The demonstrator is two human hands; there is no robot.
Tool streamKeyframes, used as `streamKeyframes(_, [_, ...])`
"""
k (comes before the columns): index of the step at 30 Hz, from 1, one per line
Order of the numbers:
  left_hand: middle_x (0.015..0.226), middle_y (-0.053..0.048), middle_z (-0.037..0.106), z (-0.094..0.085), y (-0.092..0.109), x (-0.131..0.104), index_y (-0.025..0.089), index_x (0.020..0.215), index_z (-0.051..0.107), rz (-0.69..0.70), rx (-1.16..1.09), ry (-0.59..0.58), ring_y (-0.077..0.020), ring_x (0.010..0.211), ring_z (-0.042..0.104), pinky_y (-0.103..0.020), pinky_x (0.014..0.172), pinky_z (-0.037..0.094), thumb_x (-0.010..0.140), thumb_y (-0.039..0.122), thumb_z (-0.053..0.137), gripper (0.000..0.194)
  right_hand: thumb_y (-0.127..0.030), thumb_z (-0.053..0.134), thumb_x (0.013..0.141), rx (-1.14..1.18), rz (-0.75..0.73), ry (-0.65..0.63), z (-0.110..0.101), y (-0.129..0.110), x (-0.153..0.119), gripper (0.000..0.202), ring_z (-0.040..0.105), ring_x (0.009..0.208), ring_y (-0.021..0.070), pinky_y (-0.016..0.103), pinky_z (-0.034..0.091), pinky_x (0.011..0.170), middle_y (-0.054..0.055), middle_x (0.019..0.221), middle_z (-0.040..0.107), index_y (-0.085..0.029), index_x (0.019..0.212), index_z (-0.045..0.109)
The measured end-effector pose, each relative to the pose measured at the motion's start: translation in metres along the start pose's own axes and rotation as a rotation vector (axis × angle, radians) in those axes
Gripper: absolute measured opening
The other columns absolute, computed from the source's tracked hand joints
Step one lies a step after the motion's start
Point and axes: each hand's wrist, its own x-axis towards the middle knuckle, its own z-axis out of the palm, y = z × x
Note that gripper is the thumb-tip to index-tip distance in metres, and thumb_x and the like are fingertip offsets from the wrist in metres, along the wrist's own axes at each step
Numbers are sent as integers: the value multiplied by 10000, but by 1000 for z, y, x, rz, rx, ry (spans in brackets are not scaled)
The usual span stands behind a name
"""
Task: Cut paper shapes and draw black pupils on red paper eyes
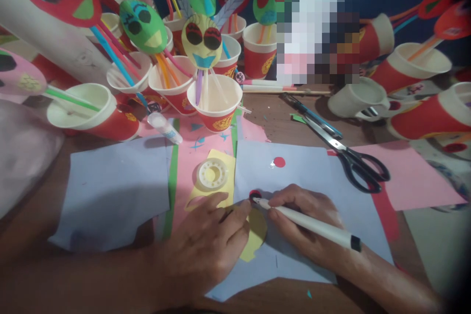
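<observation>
My right hand (305, 221) is closed around a white marker (316, 228) with a black end. The marker's tip touches a small red circle (254, 195) that is partly coloured black, lying on blue-grey paper (305, 265). My left hand (217, 235) rests on the paper, its index fingertip pressing beside that circle and its other fingers bent. Partly under the left fingers lies a yellow cut-out (257, 230). A second red circle (279, 162) lies higher on the same paper.
Black-handled scissors (358, 167) lie at the right beside a blue pen (324, 122). A tape roll (212, 173) and a glue stick (165, 128) are left of centre. Paper cups (217, 108) with paper faces on straws line the back, near a white mug (356, 98).
</observation>
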Motion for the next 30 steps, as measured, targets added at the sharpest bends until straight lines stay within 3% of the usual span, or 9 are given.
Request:
streamKeyframes(16, [1112, -87, 658, -4, -2, 2, 119, 943, 652, 47, 17, 33, -164, 873, 608, -326, 1016, 313, 887, 63, 359, 303, -134, 521, 776, 9, 34, -32, -2, 2, -1, 88, 571, 501, 104, 213, 411, 489, -34, 589, 602, -199, 781, 580])
streamKeyframes(22, [1147, -90, 640, -2, -2, 1, 125, 936, 653, 33, 11, -4, -170, 886, 601, -333, 1015, 305, 885, 78, 382, 279, -153, 521, 770, 26, 23, 26, -3, 0, 1, 86, 527, 435, 91, 212, 408, 460, -40, 547, 588, -202, 728, 577])
streamKeyframes(30, [1175, -81, 628, 0, -2, -2, 126, 987, 644, 27, 14, -1, -170, 912, 594, -339, 1021, 307, 899, 91, 382, 278, -160, 538, 765, 30, 67, 10, -8, -5, 3, 89, 478, 370, 68, 178, 367, 381, -63, 484, 548, -200, 693, 570])
